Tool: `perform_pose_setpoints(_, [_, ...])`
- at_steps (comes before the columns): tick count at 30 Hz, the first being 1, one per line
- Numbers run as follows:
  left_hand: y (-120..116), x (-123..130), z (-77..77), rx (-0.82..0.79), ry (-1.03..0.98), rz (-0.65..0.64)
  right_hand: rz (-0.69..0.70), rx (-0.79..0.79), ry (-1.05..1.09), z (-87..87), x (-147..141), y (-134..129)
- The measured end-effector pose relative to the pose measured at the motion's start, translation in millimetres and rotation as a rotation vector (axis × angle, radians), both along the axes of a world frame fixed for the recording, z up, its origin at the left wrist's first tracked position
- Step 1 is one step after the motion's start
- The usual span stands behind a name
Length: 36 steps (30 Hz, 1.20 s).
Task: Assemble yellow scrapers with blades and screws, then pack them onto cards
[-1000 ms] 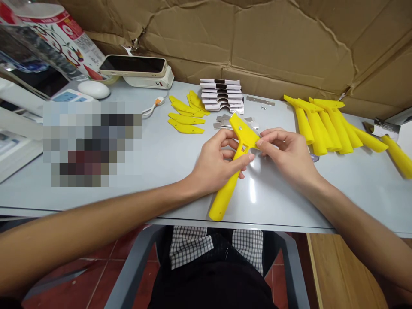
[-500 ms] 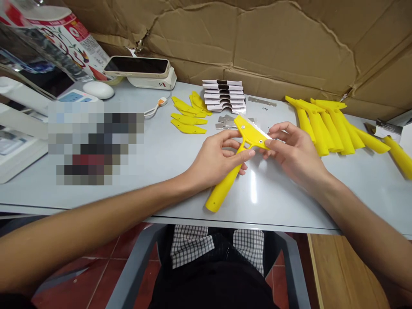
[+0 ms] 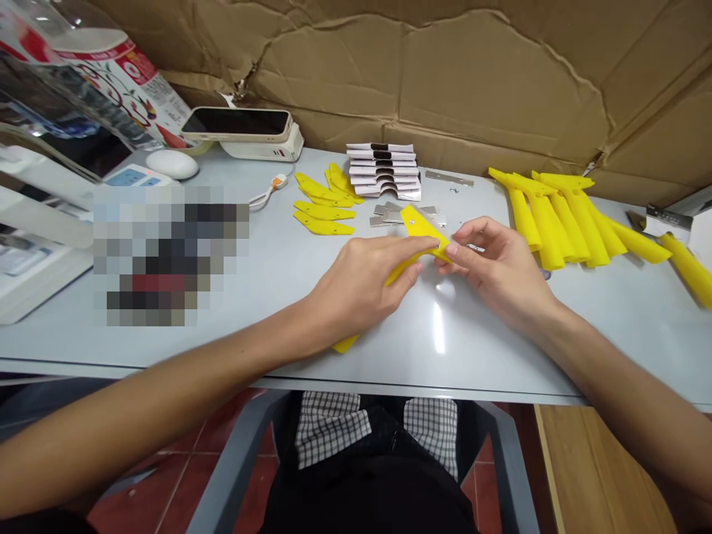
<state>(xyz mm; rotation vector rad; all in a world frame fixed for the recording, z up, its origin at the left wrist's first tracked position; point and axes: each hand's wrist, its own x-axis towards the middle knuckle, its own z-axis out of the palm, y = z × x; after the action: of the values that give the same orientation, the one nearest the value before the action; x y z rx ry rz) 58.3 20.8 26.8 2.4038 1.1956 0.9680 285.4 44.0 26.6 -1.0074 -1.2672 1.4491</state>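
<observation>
A yellow plastic scraper [image 3: 421,228] is held between my hands above the front of the desk, its head tilted toward the far left. My left hand [image 3: 364,285] wraps over the handle from above, the index finger stretched onto the head near a screw. Most of the handle is hidden under that hand; only its end shows below. My right hand [image 3: 498,263] pinches the head's right corner between thumb and fingers. Just behind the scraper lie flat metal blades [image 3: 397,213]. Loose yellow cover plates [image 3: 323,216] lie to the left of them.
A stack of folded paper sleeves [image 3: 383,172] stands at the back. Several yellow scraper handles [image 3: 561,222] lie at the right. A phone [image 3: 239,123] rests on a white box [image 3: 267,147], near a white mouse [image 3: 172,165]. Cardboard [image 3: 334,74] lines the back.
My left hand has shifted from gripping below the head to lying over the handle, its index finger now on the head. The scraper has dropped slightly left; my right hand still pinches its corner.
</observation>
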Motion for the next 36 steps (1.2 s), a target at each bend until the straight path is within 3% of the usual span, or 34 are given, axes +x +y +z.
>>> perform_pose_setpoints(10, [3, -6, 3.9, -0.092, 0.040, -0.008, 0.029, 0.070, -0.047, -0.1, 3, -2])
perform_pose_setpoints(12, [4, -9, 8.0, -0.235, -0.083, -0.008, 0.055, 0.097, -0.039, 7.6, 3, -5])
perform_pose_setpoints(16, [7, -10, 20.3, -0.727, -0.516, -0.118, 0.044, 0.235, -0.053, 27.2, 12, -6])
perform_pose_setpoints(18, [8, -8, 24.9, -0.923, -0.678, -0.153, -0.048, 0.405, -0.203, 34.2, 26, 0])
perform_pose_setpoints(20, [9, -5, 25.6, -1.061, -0.793, -0.148, -0.152, 0.617, -0.550, 37.4, 43, 10])
perform_pose_setpoints(23, [10, 1, 20.1, -1.186, -0.919, -0.143, -0.131, 0.798, -1.089, 36.2, 68, 25])
perform_pose_setpoints(28, [8, 6, 11.0, -1.266, -0.992, -0.140, 0.078, 0.624, -1.369, 28.7, 85, 40])
perform_pose_setpoints(31, [7, 6, 10.9, -1.280, -0.971, -0.136, 0.109, 0.551, -1.398, 28.0, 87, 42])
perform_pose_setpoints(36, [5, 6, 8.7, -1.300, -0.934, -0.171, 0.186, 0.585, -1.375, 27.7, 88, 43])
